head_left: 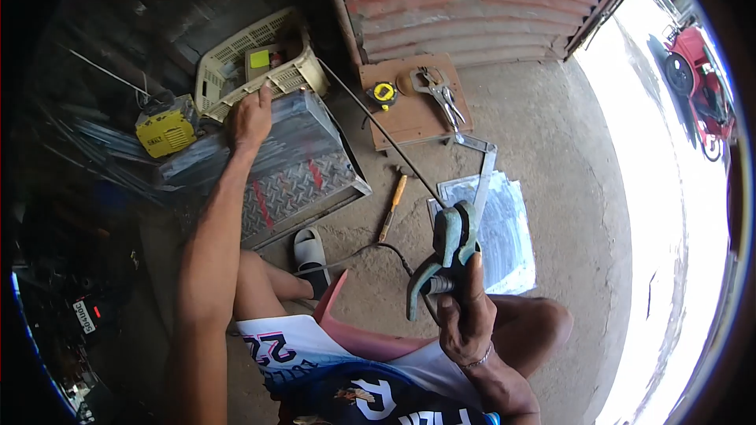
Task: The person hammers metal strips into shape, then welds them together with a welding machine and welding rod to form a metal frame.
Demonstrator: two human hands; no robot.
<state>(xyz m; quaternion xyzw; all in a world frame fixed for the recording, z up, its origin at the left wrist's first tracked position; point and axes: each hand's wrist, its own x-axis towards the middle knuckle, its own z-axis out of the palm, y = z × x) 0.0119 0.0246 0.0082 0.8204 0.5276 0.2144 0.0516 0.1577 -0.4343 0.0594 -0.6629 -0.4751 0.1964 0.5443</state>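
Observation:
My right hand (468, 323) grips a greenish spring welding clamp (447, 248), thumb and fingers around its handles. A thin dark rod (378, 122) runs from the clamp's jaws up to the basket's corner. A black cable (370, 247) trails left from near the clamp. My left hand (250, 118) is closed on the near rim of a cream plastic basket (295, 79), its fingertips partly hidden. The basket rests on a grey metal box (303, 130) and holds a box with a yellow patch (259, 59). A yellow welding machine (167, 127) stands to its left.
A low wooden board (386, 130) carries a tape measure (383, 94) and locking pliers (441, 93). On the floor lie an orange-handled hammer (394, 208), metal sheets (508, 232) and a flat metal square (487, 169). Corrugated metal (465, 8) stands behind; a red vehicle (697, 83) is outside.

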